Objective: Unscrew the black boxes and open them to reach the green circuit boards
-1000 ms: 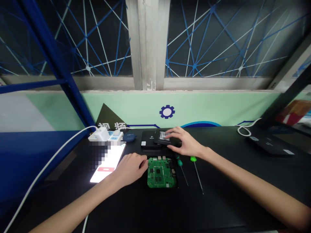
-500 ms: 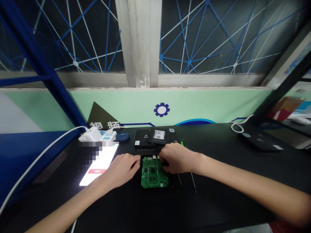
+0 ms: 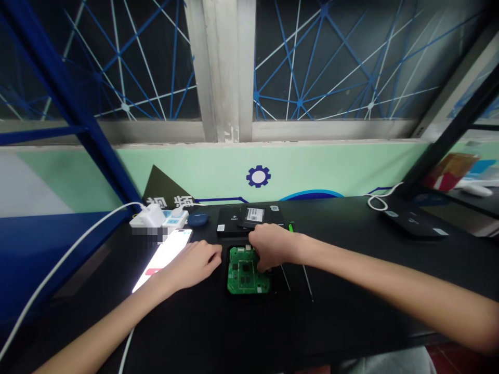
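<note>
A green circuit board (image 3: 244, 275) lies flat in a shallow black case on the black table. My left hand (image 3: 199, 261) rests just left of the case with loosely curled fingers and nothing visible in them. Over the board's upper right part is my right hand (image 3: 271, 244), its fingers bent down and drawn together. What those fingers hold, if anything, is hidden behind the hand. To the right lie two thin metal shafts, a shorter one (image 3: 286, 278) and a longer one (image 3: 307, 283). A bright green handle end (image 3: 291, 227) shows behind my right wrist.
Black flat devices (image 3: 230, 223) lie behind the board, with a labelled flat piece (image 3: 255, 214) on top. A lit phone (image 3: 163, 257), a power strip (image 3: 175, 219) with a white charger, and a dark blue case (image 3: 198, 219) are at left. Another black device (image 3: 415, 223) sits far right.
My left hand has drawn slightly away from the case's left side. My right hand has shifted a little left over the board. The whole view has also moved slightly.
</note>
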The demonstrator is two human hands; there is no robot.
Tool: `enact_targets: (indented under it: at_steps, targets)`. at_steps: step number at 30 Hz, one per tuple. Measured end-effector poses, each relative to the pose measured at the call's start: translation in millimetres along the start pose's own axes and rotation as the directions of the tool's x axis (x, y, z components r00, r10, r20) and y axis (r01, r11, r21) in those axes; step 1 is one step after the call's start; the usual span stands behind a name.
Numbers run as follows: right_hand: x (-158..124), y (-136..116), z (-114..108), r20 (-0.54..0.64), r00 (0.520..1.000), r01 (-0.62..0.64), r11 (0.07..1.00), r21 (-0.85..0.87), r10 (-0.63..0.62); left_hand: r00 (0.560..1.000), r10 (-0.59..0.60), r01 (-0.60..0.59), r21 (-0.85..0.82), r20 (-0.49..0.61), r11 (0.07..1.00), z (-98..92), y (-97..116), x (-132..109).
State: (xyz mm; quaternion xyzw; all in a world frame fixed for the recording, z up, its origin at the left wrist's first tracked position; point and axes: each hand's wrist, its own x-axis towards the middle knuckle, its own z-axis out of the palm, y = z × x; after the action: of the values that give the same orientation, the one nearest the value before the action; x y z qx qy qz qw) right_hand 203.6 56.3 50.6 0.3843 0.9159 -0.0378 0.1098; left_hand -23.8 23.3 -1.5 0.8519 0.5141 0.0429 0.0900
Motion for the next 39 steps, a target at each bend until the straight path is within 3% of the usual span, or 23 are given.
enact_targets:
  at_steps: [5,11,15,19,25,32,36,39]
  targets:
    - [-8,15,1,-0.052,0.998,0.035,0.983,0.18,-0.026,1.0,0.024,-0.023,0.036,-0.015,0.999,2.5,-3,0]
    - [-25,36,6,-0.207,0.969,0.217,0.856,0.469,-0.133,0.999,0.03,-0.03,0.001,0.016,1.0,3.4,5,-2]
    - [-35,49,21,-0.348,0.931,0.312,0.734,0.603,-0.109,1.0,0.023,-0.021,-0.126,0.015,0.992,2.9,10,-2]
    - [-39,60,38,-0.376,0.926,0.292,0.612,0.735,0.009,0.99,0.032,0.022,-0.368,0.14,0.929,-0.3,6,0]
    - [-42,65,46,-0.389,0.918,0.299,0.501,0.812,0.083,0.957,0.056,0.118,-0.558,0.284,0.821,-8.3,2,1]
    - [-44,63,49,-0.463,0.866,0.382,0.346,0.857,0.191,0.959,0.036,0.131,-0.554,0.28,0.822,-0.5,6,2]
    - [-43,61,50,-0.463,0.864,0.382,0.339,0.859,0.197,0.958,0.039,0.131,-0.554,0.284,0.822,1.3,7,2]
    - [-42,58,50,-0.446,0.873,0.343,0.401,0.85,0.197,0.959,0.041,0.132,-0.569,0.281,0.811,0.1,7,2]
